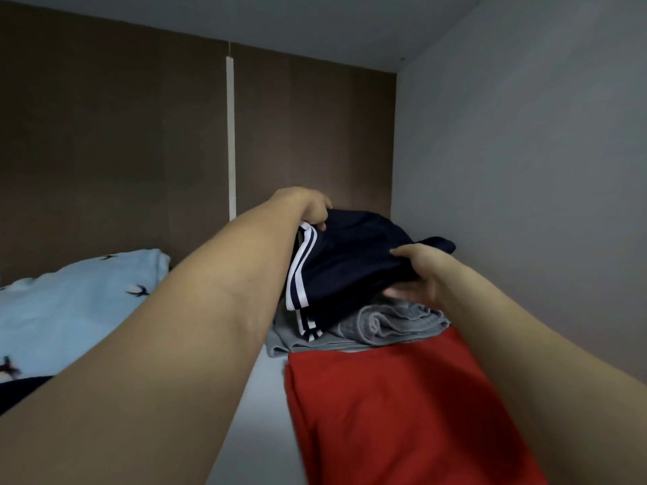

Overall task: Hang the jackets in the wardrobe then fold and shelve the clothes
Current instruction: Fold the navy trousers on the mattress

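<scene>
Clearly the work is well into its shelving part, judging by what lies on the wardrobe shelf [259, 386]. Taking the navy shorts [353, 267] as the landmark: far to their left lies a pale blue cloth [77, 302] with small dark prints, loosely heaped rather than neatly folded. At the shorts' left edge, by the white stripes, the left hand [311, 208] grips the fabric with curled fingers. The shorts themselves are folded and sit on top of a folded grey garment [392, 323], near the back right corner of the shelf. At their right edge the right hand [416, 271] pinches them, thumb on top and fingers underneath. In front of the shorts, nearer the person, lies a flat red garment [392, 407].

No jackets or hanging rail show, so that step cannot be judged. Of the folding, three pieces seem stacked or laid here; the shorts are held, not yet let go, and the blue cloth probably needs attention too.
</scene>
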Action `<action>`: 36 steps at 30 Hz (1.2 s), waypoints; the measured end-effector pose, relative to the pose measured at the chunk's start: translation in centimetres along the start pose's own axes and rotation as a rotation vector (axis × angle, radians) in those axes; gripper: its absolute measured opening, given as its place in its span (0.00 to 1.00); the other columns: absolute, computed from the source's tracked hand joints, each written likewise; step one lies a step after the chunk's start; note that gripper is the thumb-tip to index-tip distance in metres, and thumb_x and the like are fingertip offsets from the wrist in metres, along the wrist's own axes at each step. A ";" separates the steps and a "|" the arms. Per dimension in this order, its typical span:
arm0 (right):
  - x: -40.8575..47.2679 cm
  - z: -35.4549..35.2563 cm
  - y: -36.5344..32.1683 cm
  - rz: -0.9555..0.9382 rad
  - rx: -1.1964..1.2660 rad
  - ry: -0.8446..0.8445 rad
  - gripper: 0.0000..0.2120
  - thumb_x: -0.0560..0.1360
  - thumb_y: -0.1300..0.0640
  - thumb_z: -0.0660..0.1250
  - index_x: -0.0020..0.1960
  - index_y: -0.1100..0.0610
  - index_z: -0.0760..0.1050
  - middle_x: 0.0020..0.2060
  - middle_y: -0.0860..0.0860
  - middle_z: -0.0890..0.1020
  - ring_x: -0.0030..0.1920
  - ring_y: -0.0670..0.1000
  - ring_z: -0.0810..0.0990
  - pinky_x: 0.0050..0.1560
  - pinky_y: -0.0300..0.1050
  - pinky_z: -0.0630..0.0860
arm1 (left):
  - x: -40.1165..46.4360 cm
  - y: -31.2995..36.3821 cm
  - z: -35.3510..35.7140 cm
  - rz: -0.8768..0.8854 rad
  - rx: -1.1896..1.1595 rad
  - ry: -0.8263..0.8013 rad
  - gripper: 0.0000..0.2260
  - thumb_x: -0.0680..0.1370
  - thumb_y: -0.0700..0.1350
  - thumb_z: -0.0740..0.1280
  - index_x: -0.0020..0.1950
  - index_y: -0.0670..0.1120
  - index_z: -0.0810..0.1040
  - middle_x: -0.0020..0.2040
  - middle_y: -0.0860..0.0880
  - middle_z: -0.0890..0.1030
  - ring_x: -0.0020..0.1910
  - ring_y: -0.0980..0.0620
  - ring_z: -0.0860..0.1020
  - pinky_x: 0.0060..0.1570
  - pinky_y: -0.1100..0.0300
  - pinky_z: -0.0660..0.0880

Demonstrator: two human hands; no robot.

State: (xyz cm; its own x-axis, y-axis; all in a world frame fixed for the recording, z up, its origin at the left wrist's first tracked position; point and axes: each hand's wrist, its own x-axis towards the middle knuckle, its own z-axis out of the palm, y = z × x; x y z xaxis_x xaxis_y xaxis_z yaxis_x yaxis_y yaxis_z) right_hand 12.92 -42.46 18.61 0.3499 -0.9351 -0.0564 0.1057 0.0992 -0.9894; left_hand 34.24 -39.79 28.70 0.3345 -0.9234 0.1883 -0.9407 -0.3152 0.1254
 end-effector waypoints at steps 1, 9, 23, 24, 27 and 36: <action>0.6 0.0 0.5 0.027 -0.053 0.022 0.28 0.75 0.58 0.70 0.70 0.61 0.63 0.56 0.64 0.78 0.39 0.62 0.83 0.27 0.49 0.79 | 0.6 -0.1 1.3 0.001 0.044 -0.023 0.18 0.79 0.43 0.67 0.69 0.52 0.75 0.63 0.48 0.78 0.56 0.47 0.78 0.54 0.51 0.79; 5.1 -0.1 1.4 -0.352 -1.198 0.420 0.31 0.78 0.49 0.62 0.77 0.56 0.56 0.72 0.61 0.62 0.70 0.63 0.64 0.70 0.56 0.63 | 1.7 -0.1 10.9 -0.062 -0.331 -0.371 0.31 0.80 0.67 0.54 0.71 0.45 0.73 0.69 0.45 0.75 0.68 0.42 0.74 0.71 0.46 0.66; 9.9 -0.9 7.2 -0.299 -1.158 -0.055 0.20 0.83 0.58 0.45 0.65 0.61 0.71 0.70 0.54 0.71 0.65 0.52 0.68 0.61 0.43 0.59 | 1.3 -0.5 16.9 -0.140 -0.249 -0.214 0.29 0.74 0.76 0.48 0.74 0.72 0.59 0.78 0.63 0.56 0.79 0.56 0.48 0.68 0.29 0.33; 9.8 -0.9 7.1 -0.306 -1.168 -0.048 0.20 0.83 0.58 0.45 0.66 0.60 0.71 0.70 0.54 0.71 0.65 0.52 0.68 0.62 0.44 0.59 | 1.2 -0.5 16.9 -0.128 -0.212 -0.196 0.29 0.74 0.76 0.47 0.74 0.72 0.58 0.79 0.63 0.55 0.79 0.56 0.47 0.67 0.29 0.32; 8.9 -0.6 6.8 -0.305 -1.225 -0.035 0.20 0.83 0.59 0.45 0.68 0.61 0.69 0.71 0.57 0.70 0.69 0.56 0.68 0.66 0.47 0.61 | 0.8 -0.1 16.7 -0.112 -0.115 -0.151 0.28 0.75 0.74 0.46 0.75 0.70 0.60 0.79 0.61 0.55 0.79 0.52 0.46 0.66 0.28 0.31; 1.1 -1.3 1.6 -0.582 -1.166 0.243 0.25 0.79 0.53 0.60 0.72 0.63 0.66 0.70 0.63 0.70 0.70 0.62 0.69 0.70 0.52 0.66 | -5.3 0.7 10.6 -0.059 -0.140 0.366 0.25 0.82 0.58 0.52 0.73 0.47 0.66 0.71 0.41 0.71 0.69 0.40 0.70 0.68 0.44 0.65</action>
State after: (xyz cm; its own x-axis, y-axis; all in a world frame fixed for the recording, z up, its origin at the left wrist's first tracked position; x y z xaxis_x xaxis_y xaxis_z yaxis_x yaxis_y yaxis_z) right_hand 12.28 -43.82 16.80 0.3391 -0.7899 0.5110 -0.7163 -0.5689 -0.4041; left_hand 31.24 -37.45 17.51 0.4094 -0.7576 0.5084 -0.9110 -0.3091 0.2731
